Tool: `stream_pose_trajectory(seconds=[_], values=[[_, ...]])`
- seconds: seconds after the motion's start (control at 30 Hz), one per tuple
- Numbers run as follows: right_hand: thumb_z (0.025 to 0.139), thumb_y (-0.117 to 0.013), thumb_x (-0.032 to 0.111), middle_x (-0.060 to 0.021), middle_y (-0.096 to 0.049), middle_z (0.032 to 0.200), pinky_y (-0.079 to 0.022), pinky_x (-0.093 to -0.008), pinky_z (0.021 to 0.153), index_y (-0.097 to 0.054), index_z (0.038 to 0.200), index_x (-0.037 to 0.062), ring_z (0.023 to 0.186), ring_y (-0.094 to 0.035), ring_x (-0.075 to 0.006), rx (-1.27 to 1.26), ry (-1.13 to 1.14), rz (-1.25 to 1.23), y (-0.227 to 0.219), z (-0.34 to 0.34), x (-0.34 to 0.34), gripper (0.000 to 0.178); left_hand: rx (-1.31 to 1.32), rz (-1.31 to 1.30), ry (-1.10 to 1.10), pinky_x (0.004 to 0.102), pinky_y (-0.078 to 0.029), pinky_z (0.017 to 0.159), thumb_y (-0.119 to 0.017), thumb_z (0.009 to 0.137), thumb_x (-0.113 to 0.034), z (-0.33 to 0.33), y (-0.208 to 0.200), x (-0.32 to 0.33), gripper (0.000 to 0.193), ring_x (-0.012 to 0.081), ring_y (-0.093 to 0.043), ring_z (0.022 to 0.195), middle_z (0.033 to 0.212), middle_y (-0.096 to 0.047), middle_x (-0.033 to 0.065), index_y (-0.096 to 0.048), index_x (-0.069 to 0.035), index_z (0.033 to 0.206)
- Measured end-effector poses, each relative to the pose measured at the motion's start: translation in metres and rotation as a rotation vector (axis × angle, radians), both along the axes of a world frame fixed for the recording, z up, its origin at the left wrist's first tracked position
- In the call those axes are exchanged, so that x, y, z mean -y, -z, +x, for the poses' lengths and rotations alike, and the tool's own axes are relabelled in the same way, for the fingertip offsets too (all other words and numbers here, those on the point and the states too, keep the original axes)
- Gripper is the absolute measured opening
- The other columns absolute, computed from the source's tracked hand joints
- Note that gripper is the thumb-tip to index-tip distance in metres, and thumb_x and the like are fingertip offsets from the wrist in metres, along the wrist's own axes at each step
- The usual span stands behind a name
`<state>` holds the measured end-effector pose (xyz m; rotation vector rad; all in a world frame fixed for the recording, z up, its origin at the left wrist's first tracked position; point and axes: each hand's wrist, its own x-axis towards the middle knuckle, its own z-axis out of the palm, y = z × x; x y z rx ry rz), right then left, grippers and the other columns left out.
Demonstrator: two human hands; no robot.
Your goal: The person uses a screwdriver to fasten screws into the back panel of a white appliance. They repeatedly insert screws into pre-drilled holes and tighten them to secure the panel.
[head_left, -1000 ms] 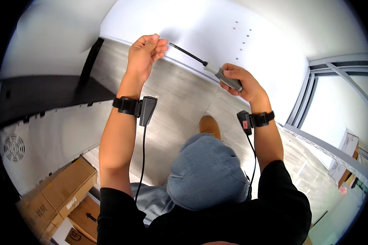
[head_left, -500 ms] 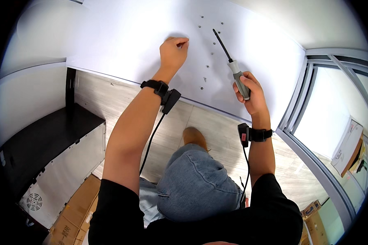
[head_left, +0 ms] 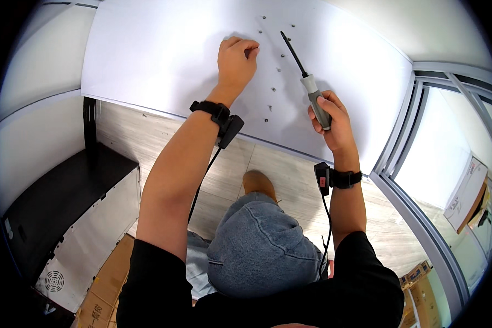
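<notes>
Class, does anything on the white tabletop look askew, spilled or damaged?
Nothing looks spilled or damaged. One small metal piece, left of the right hand, appears longer than its dot-like neighbours, perhaps lying askew; it is too small to be sure.

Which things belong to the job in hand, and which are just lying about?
Job, likely:
- screwdriver in the right hand
- small metal pieces on the white surface, near the left hand

Apparently just lying about:
- black-topped case, lower left
- cardboard box beside it
- carton, far right

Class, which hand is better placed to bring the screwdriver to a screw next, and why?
Likely the right hand: it grips the screwdriver by its handle, the tip near small screws. The left hand is apart from it, fingers curled.
</notes>
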<state>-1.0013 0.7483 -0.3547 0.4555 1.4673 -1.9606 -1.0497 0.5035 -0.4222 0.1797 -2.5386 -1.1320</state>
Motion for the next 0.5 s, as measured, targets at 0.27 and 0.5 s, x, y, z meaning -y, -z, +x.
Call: stream_pose_trajectory(seconds=[0.27, 0.5], values=[[0.087, -0.058, 0.027, -0.0027, -0.056, 0.064, -0.028, -0.0212, 0.040, -0.053, 0.091, 0.0101, 0.044, -0.044, -0.0075, -0.011, -0.060, 0.015, -0.005, -0.009, 0.012, 0.017, 0.080, 0.071, 0.046, 0.0279, -0.050, 0.072, -0.070, 0.077, -0.008, 0.001, -0.010, 0.004, 0.028, 0.0172, -0.059, 0.080, 0.085, -0.063, 0.0052, -0.067, -0.010, 0.104], [0.087, -0.057, 0.024, -0.0029, -0.055, 0.064, -0.027, -0.0222, 0.041, -0.053, 0.092, 0.0082, 0.044, -0.042, -0.0071, -0.078, -0.392, -0.002, -0.036, -0.009, 0.076, 0.017, 0.269, 0.799, -0.220, 0.0276, -0.051, 0.074, -0.057, 0.092, -0.017, 0.088, -0.048, 0.061, 0.025, 0.0138, -0.062, 0.084, 0.105, -0.063, 0.0070, -0.060, -0.002, 0.113]])
